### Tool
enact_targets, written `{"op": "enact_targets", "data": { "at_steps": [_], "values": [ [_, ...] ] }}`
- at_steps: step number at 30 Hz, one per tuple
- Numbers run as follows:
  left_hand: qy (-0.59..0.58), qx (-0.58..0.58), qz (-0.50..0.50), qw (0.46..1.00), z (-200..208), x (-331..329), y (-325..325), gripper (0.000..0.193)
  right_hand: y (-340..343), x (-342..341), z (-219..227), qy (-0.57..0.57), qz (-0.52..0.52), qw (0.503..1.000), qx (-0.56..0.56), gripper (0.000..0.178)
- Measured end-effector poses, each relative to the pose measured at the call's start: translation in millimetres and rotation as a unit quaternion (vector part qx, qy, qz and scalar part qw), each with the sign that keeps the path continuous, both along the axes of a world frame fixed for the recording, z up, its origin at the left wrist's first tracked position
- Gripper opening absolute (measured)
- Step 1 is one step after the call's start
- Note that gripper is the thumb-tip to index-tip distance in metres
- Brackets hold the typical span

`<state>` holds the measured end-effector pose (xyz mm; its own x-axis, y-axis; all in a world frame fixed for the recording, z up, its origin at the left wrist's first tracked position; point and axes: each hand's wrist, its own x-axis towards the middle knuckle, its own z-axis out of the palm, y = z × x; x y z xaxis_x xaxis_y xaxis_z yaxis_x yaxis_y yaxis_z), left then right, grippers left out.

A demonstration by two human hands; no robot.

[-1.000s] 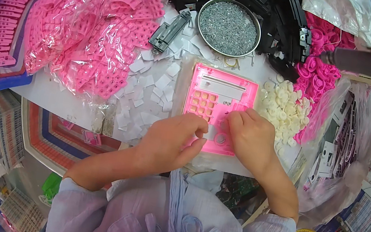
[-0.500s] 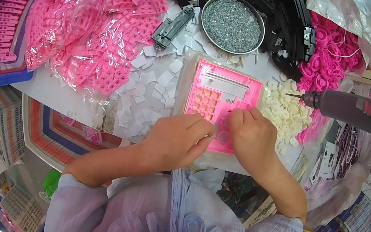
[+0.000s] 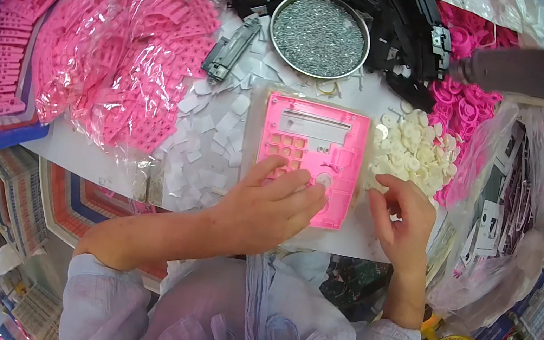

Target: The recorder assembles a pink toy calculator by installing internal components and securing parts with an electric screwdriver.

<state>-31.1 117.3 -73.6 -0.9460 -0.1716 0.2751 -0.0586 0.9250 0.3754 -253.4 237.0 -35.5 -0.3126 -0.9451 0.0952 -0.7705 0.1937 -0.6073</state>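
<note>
A pink plastic casing [image 3: 356, 130], shaped like a calculator or toy phone shell, lies hollow side up on a clear plastic sheet. It has a grid of square holes and a long pale window strip [image 3: 313, 127]. My left hand [image 3: 270, 205] rests over its lower left part, fingers spread and touching it. By those fingertips a pale round piece [image 3: 324, 179] sits in the casing. Right of the casing, my right hand [image 3: 410, 220] hovers with thumb and forefinger apart, at the near edge of a heap of cream round plastic pieces [image 3: 418, 147].
A round metal dish [image 3: 320, 35] holds many small screws. Bagged pink keypads [image 3: 138, 70] and white squares [image 3: 210, 135] lie left. Black parts [image 3: 406, 42] and pink rings [image 3: 464, 104] fill the far right, where a dark powered screwdriver [image 3: 536, 76] hangs, blurred.
My right hand has left the casing and moved right, its fingers parting. My left hand has spread further over the casing. A pale round piece now shows there. The screwdriver has swung away.
</note>
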Motion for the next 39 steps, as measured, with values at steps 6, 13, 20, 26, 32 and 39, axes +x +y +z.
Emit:
{"op": "enact_targets", "data": {
  "at_steps": [6, 13, 20, 26, 32, 39],
  "values": [
    [-0.085, -0.079, -0.018, 0.993, 7.0, -12.1, -4.1, 0.045, 20.9, -7.5, -5.6, -0.025, -0.029, 0.999, -0.011, 0.019],
    [-0.094, -0.088, -0.07, 0.989, 11.5, -20.2, -23.1, 0.042, 23.8, -12.6, -7.3, -0.029, -0.014, 0.999, -0.03, 0.019],
    [-0.099, -0.079, -0.088, 0.988, 17.9, -21.1, -36.5, 0.037, 13.5, -4.0, -6.7, 0.0, 0.104, 0.994, -0.025, 0.019],
    [-0.086, -0.074, -0.112, 0.987, 12.1, -21.8, -44.4, 0.037, 7.7, 15.4, -26.1, 0.035, 0.179, 0.983, -0.011, 0.031],
    [-0.099, -0.07, -0.145, 0.982, 12.0, -24.0, -50.3, 0.041, 9.2, 21.5, -23.4, 0.075, 0.176, 0.98, 0.044, 0.042],
    [-0.118, -0.087, -0.174, 0.974, 17.3, -24.0, -54.0, 0.042, 9.3, 21.5, -20.5, 0.103, 0.185, 0.977, 0.036, 0.043]
  ]
}}
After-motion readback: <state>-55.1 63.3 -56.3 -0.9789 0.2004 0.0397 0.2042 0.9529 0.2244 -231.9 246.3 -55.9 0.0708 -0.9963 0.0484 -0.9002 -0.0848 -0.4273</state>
